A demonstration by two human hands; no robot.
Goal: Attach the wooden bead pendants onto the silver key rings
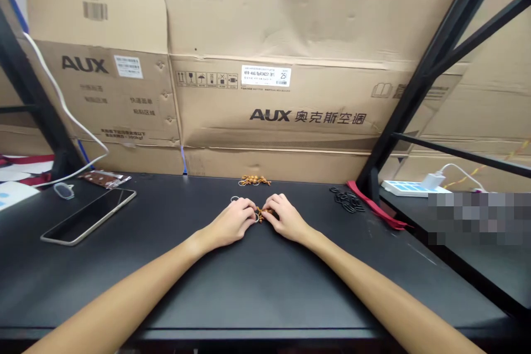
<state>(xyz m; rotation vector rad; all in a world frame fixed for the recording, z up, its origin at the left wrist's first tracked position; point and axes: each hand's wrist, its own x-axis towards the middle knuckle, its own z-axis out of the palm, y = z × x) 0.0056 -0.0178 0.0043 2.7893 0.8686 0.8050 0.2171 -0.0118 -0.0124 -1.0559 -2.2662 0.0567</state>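
Orange-brown beads (260, 213) sit pinched between the fingertips of the left hand (230, 223) and right hand (286, 218) (both hands closed, nearly touching), above the black tabletop (249, 287). A second bead cluster (254, 180) lies farther forward; black rubber rings (347, 199) lie right, a smartphone (88, 215) left.

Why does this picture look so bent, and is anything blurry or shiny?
In the head view, the wide lens tilts the shelf upright and stretches the left arm; the left hand and right hand show no obvious motion blur; the phone has a soft sheen; a pixelated patch hides part of the right side.
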